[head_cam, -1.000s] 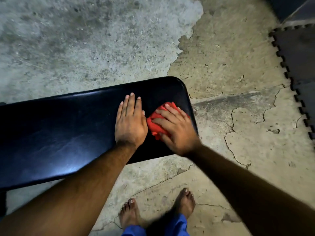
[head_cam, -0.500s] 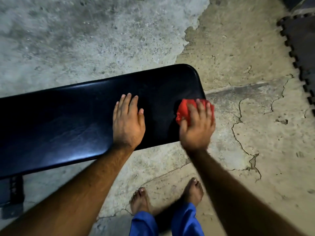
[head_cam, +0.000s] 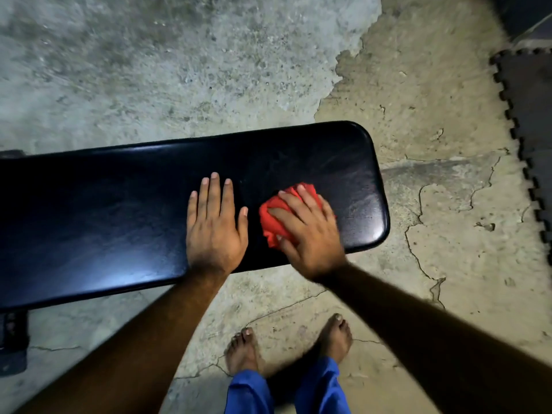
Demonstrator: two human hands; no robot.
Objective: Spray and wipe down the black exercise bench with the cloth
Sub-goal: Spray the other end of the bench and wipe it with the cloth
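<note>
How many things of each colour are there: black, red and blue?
Black: 2, the bench and the floor mat.
Red: 1, the cloth.
Blue: 1, the trousers.
Total: 4

A bare home gym: padded bench (head_cam: 119,210), interlocking foam floor mats (head_cam: 531,100), cracked concrete floor (head_cam: 448,234)

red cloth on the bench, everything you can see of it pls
The red fabric cloth is bunched into a crumpled wad with visible folds, not spread flat. It lies on the glossy black padded exercise bench near its rounded right end. The right hand presses on it with fingers spread, covering much of it; red shows past the fingertips and thumb. The left hand rests flat beside it, apart.
</note>
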